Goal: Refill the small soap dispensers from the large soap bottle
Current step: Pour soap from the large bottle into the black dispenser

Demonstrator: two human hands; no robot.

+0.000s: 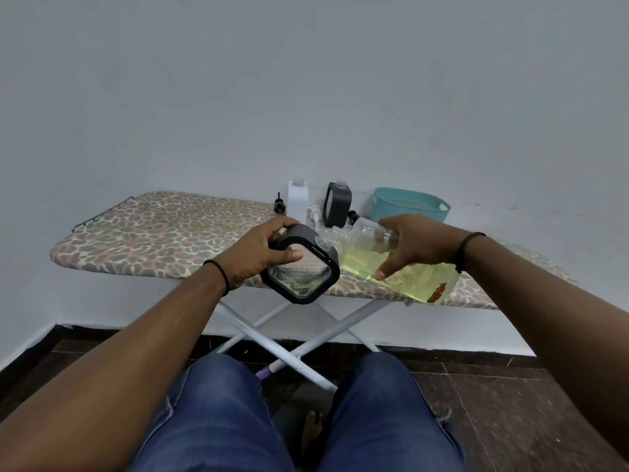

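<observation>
Leopard-print ironing board [163, 233] carries white dispenser [297, 201], black dispenser [337, 205], teal basket [408, 207], seemingly loose pumps [279, 203].

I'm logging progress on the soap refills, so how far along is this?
Done: caps are off the white dispenser and black dispenser. In hand: left hand holds a third dispenser; right hand tilts the large bottle toward it. Left: filling, recapping.

Bare forearms, black bead bracelets on both wrists, blue jeans [218, 413]
</observation>
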